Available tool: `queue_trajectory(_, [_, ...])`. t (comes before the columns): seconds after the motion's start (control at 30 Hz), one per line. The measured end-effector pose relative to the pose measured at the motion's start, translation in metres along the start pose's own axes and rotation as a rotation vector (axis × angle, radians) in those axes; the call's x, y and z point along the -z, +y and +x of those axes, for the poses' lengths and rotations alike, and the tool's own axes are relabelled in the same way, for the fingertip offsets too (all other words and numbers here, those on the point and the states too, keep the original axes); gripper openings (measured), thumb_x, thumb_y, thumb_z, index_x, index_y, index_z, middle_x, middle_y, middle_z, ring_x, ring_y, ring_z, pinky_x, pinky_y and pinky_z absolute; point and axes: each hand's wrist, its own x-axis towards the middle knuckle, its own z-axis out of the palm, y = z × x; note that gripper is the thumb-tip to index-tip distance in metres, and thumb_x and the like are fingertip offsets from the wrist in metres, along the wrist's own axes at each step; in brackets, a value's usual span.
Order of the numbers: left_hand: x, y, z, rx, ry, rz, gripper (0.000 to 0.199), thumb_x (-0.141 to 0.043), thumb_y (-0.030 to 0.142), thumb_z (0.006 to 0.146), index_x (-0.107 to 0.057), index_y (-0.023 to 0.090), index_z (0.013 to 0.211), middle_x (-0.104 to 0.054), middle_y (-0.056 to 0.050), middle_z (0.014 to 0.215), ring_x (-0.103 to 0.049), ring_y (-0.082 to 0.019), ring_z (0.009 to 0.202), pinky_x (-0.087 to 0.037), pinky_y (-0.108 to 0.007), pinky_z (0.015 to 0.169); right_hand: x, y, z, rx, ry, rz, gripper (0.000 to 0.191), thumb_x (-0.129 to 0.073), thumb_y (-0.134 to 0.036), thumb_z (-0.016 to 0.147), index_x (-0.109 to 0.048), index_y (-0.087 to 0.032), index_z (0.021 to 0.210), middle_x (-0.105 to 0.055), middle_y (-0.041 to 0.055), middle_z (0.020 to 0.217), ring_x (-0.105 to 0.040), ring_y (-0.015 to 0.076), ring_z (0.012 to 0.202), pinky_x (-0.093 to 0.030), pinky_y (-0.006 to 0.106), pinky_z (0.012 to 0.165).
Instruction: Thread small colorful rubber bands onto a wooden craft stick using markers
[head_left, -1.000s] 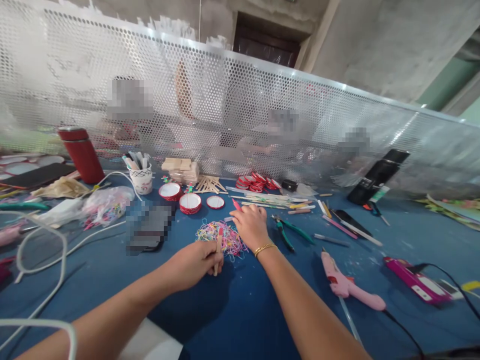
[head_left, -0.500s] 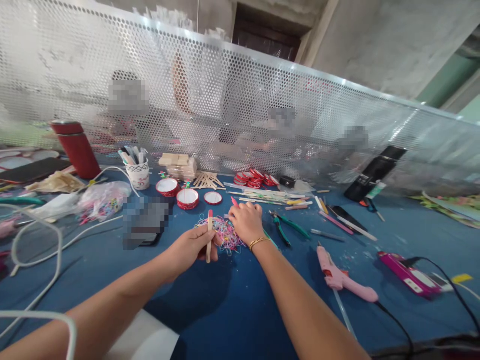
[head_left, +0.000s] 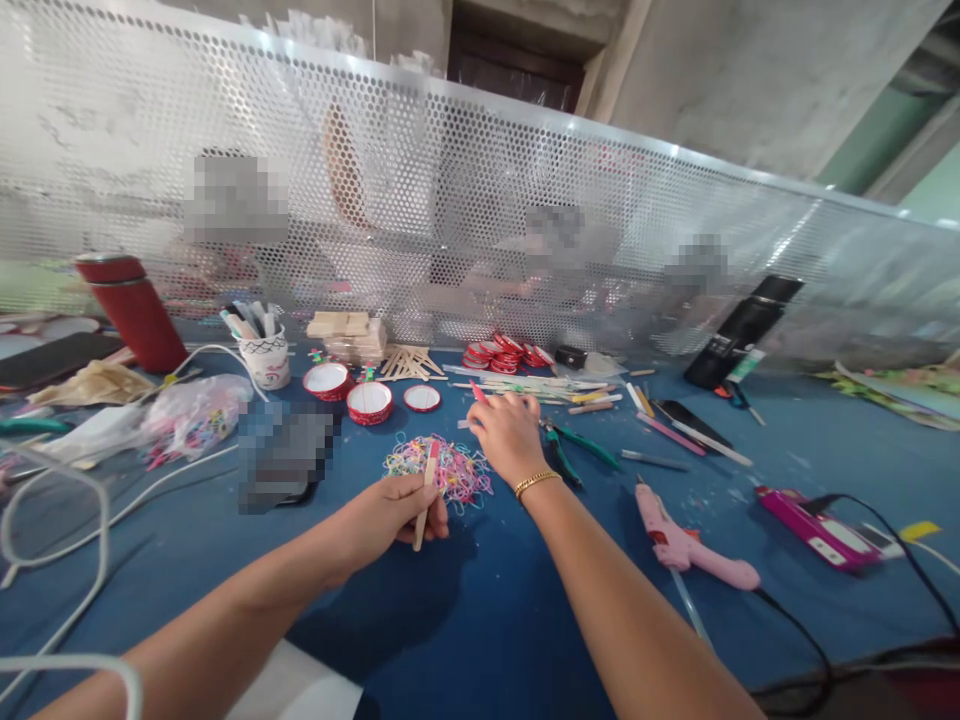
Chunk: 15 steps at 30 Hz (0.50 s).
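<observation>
My left hand (head_left: 397, 510) is closed on a flat wooden craft stick (head_left: 424, 510) with a red upper end, held upright. Behind that stick, a loose pile of small coloured rubber bands (head_left: 461, 470) lies on the blue table. My right hand (head_left: 506, 435) is palm down just right of the pile, with curled fingers. A slim pink pen-like stick (head_left: 478, 393) pokes out between its thumb and fingers; the rest of it is hidden. Green-handled pliers (head_left: 581, 443) lie close to the right wrist.
Red-rimmed round tins (head_left: 370, 402), fanned craft sticks (head_left: 411, 364) and a pen cup (head_left: 265, 360) stand farther back. A dark phone (head_left: 289, 455) lies left. A pink glue gun (head_left: 686, 550) with a cord lies right. A perforated screen (head_left: 420, 210) closes off the back.
My right hand has shifted slightly right, away from the rubber-band pile, with the pink stick in it. My left hand and its craft stick are a little lower and nearer in view.
</observation>
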Motion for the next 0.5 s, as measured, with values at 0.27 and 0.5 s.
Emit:
queue_trajectory(0.27, [0.004, 0.004, -0.003, -0.032, 0.271, -0.324, 0.023, -0.059, 0.04, 0.083, -0.059, 0.018, 0.089, -0.042, 0.005, 0.06, -0.038, -0.007, 0.054, -0.04, -0.02, 0.057, 0.027, -0.016, -0.002, 0.038, 0.119, 0.318, 0.007, -0.064, -0.032, 0.087, -0.065, -0.026, 0.09, -0.065, -0.001, 0.087, -0.053, 0.0182, 0.091, -0.03, 0.034, 0.087])
queue_trajectory(0.5, [0.008, 0.006, -0.006, -0.014, 0.164, -0.543, 0.041, -0.064, 0.051, 0.078, -0.064, 0.015, 0.096, -0.016, 0.01, 0.058, -0.013, -0.005, 0.049, -0.011, -0.018, 0.044, 0.037, -0.048, -0.013, 0.112, 0.171, 0.601, 0.011, -0.067, -0.035, 0.084, -0.065, -0.025, 0.087, -0.065, -0.0004, 0.085, -0.055, 0.0182, 0.086, -0.036, 0.033, 0.085])
